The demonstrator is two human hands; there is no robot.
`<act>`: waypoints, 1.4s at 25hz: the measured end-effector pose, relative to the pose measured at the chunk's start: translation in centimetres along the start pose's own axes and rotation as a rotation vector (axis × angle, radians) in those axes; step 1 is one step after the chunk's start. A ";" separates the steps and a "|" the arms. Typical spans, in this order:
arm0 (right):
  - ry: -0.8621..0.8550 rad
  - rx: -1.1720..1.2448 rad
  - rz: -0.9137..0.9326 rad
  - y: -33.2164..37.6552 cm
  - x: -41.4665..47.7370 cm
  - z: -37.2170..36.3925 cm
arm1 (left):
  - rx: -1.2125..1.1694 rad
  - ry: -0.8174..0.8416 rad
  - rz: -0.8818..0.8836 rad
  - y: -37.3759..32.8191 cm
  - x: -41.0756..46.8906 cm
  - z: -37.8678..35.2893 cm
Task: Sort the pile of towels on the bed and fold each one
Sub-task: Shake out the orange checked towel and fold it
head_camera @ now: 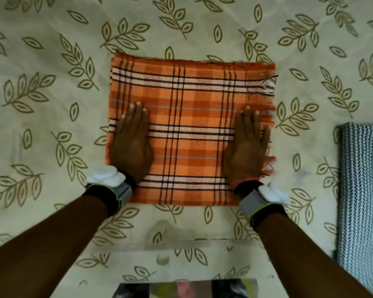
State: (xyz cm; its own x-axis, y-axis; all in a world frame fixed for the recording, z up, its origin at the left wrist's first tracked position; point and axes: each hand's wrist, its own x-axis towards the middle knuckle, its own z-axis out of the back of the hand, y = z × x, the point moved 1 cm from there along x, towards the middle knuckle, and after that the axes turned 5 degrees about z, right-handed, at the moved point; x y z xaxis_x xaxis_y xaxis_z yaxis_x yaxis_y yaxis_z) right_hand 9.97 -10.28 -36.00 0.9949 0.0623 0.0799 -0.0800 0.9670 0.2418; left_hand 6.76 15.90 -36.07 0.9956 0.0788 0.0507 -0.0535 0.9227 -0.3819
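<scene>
From the head camera, an orange checked towel (190, 130) lies folded into a near square in the middle of the bed (52, 104), on a leaf-printed sheet. The left hand (130, 143) rests flat on the towel's left side and the right hand (246, 145) flat on its right side, near the frayed edge. Both have their fingers straight and together, palms down, holding nothing. This looks like the smoothing step, pressing the fold flat.

The next move probably calls for either one more fold, which means pinching one edge and carrying it across to the opposite one, or lifting the towel aside to where the finished ones go.

A grey-and-white patterned towel (362, 201), apparently already folded, lies at the right edge of the view, well apart from the orange one. No unsorted pile shows in this view. Each wrist carries a band with a white device (107, 179). A shiny object (185, 289) at the bottom edge is too blurred to identify. Nothing lies between the hands and the towel.
</scene>
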 end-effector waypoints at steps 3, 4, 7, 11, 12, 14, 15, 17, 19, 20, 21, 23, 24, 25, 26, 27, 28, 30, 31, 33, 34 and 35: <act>0.003 0.105 0.095 5.1 -2.8 -0.9 | -0.100 0.085 -0.145 -5.0 -3.6 -1.6; 0.025 0.140 0.169 7.0 -4.2 -1.6 | -0.112 0.115 -0.160 -6.3 -5.0 -2.1; 0.139 0.143 0.298 7.3 -7.0 -2.5 | 0.012 0.162 -0.164 -4.0 -8.1 -1.9; 0.124 0.095 0.262 1.2 -7.4 -0.3 | 0.074 0.119 -0.211 0.5 -8.5 0.1; 0.102 0.102 0.261 0.1 -7.6 0.0 | 0.069 0.120 -0.208 0.8 -8.6 0.4; 0.072 0.105 0.274 -1.2 -7.6 0.2 | 0.068 0.143 -0.189 1.7 -8.6 1.0; 0.067 0.106 0.256 -1.8 -7.4 0.3 | 0.076 0.164 -0.179 2.5 -8.5 1.4; 0.077 0.117 0.198 -2.8 -7.4 1.4 | 0.092 0.209 -0.196 3.9 -8.3 2.4; 0.152 0.135 0.262 -3.6 -8.5 2.6 | 0.112 0.246 -0.254 4.3 -8.6 3.5; 0.201 0.117 0.358 -4.1 -9.3 3.2 | 0.122 0.266 -0.302 4.3 -8.7 3.9; 0.238 0.089 0.468 -4.5 -10.4 3.8 | 0.144 0.294 -0.361 4.4 -9.1 4.3; 0.255 0.047 0.609 -5.5 -11.9 4.2 | 0.210 0.354 -0.460 4.6 -9.3 4.8; 0.248 0.031 0.627 -5.9 -12.1 4.0 | 0.239 0.366 -0.483 4.8 -9.3 4.9; 0.246 0.014 0.621 -6.0 -11.9 3.7 | 0.262 0.377 -0.493 5.0 -9.1 4.9; 0.244 -0.002 0.606 -6.0 -11.5 3.5 | 0.276 0.378 -0.501 5.0 -8.8 4.9; 0.241 -0.008 0.589 -5.7 -11.0 3.3 | 0.281 0.380 -0.505 5.1 -8.4 5.0; 0.235 0.003 0.568 -5.5 -10.4 3.2 | 0.276 0.371 -0.505 5.1 -8.1 5.1; 0.220 0.064 0.539 -5.1 -9.6 3.3 | 0.240 0.339 -0.487 5.1 -7.8 5.6; 0.219 0.114 0.533 -5.1 -9.6 3.6 | 0.205 0.350 -0.471 5.1 -7.9 5.9; 0.234 0.210 0.525 -5.1 -10.1 4.8 | 0.133 0.429 -0.419 4.9 -8.7 6.9; 0.251 0.245 0.511 -5.1 -10.4 5.7 | 0.109 0.484 -0.383 4.7 -9.4 7.5; 0.275 0.277 0.484 -5.2 -10.7 6.7 | 0.076 0.523 -0.335 4.2 -10.0 8.3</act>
State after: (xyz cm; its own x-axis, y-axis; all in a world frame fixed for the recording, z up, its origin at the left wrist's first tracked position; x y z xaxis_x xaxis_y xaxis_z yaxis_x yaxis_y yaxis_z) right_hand -0.72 -17.61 -31.67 0.8181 0.5751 -0.0001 -0.5027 0.7152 0.4856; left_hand -4.02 22.14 -30.53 0.8640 -0.3970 -0.3096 0.2820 0.8910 -0.3558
